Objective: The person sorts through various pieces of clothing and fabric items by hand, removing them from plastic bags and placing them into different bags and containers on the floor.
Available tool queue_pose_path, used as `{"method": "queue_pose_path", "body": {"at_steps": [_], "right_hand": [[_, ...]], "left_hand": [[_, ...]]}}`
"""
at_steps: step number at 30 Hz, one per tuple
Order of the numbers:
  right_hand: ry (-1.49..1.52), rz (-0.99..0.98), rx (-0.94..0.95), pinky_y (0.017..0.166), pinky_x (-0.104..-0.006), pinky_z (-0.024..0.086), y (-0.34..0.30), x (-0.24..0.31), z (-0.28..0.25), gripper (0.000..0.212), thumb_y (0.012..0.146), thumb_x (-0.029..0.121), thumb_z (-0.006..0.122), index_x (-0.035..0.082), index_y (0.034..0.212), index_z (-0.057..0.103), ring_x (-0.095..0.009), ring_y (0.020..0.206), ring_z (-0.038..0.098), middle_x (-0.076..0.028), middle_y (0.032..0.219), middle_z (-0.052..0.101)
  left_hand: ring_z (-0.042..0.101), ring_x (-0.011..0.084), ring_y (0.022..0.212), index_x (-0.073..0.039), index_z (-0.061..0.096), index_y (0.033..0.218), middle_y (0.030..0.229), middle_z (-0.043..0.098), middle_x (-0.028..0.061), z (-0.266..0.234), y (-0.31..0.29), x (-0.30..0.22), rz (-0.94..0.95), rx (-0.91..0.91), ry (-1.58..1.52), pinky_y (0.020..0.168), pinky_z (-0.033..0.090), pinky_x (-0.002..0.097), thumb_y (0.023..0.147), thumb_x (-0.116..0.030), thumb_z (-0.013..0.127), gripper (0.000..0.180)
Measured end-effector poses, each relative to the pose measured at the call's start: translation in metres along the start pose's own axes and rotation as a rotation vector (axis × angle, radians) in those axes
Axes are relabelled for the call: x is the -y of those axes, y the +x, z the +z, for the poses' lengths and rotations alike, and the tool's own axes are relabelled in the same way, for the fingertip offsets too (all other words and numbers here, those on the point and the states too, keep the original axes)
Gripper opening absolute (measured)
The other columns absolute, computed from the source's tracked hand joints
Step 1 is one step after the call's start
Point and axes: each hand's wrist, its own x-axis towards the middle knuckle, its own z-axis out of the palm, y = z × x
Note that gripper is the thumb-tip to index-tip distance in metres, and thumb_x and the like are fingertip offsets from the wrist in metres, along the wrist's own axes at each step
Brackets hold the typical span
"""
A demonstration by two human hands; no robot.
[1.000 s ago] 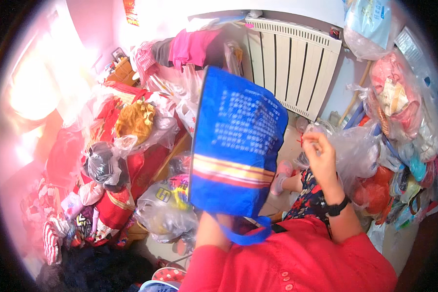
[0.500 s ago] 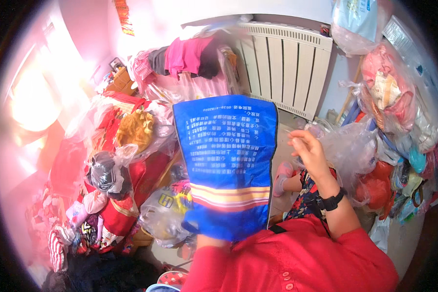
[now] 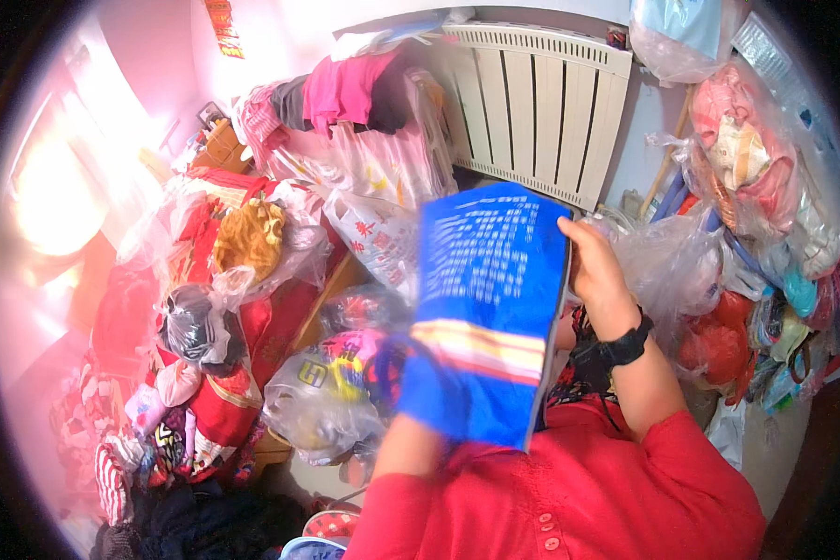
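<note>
A blue bag (image 3: 490,271) with rows of white print and pale yellow, white and red stripes stands raised in front of my red top. My left forearm (image 3: 408,455) runs up to its lower left corner, where blue material covers my left hand; its fingers are hidden, and I cannot tell whether it is inside the bag or behind a fold. My right hand (image 3: 595,266) is closed on the bag's right edge, thumb near the upper corner. A black watch (image 3: 623,343) is on that wrist.
Clothes in clear plastic bags (image 3: 322,406) and red fabric (image 3: 229,411) heap up on the left. Folded pink and grey clothes (image 3: 350,93) lie near a white radiator (image 3: 537,107). More filled plastic bags (image 3: 667,257) crowd the right side. Dark cloth (image 3: 196,523) lies at lower left.
The blue bag has shifted right and tilted. My right hand, apart from it earlier with raised fingers, has come to its right edge and taken hold. My left arm has moved slightly right.
</note>
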Motion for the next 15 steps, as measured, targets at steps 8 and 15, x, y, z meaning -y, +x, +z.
{"method": "queue_pose_path", "body": {"at_steps": [8, 15], "right_hand": [[-0.358, -0.265, 0.228, 0.073, -0.0272, 0.047, 0.000, 0.024, -0.023, 0.025, 0.089, 0.024, 0.058, 0.003, 0.102, 0.059, -0.015, 0.090, 0.059, -0.008, 0.100, 0.063], [-0.904, -0.525, -0.008, 0.081, -0.0288, 0.045, 0.009, -0.030, -0.062, 0.039, 0.080, 0.024, 0.068, -0.001, 0.108, 0.057, -0.020, 0.095, 0.058, -0.012, 0.104, 0.061]], "left_hand": [[0.056, 0.0275, 0.102, -0.005, 0.061, 0.102, 0.110, 0.060, 0.0129, -0.017, -0.011, -0.004, 0.026, -0.028, -0.083, 0.088, 0.044, 0.0415, 0.087, -0.027, 0.049, 0.029], [0.056, 0.0271, 0.101, -0.005, 0.061, 0.102, 0.110, 0.060, 0.0128, -0.016, -0.014, -0.004, 0.045, -0.036, -0.109, 0.088, 0.045, 0.0411, 0.087, -0.028, 0.049, 0.030]]}}
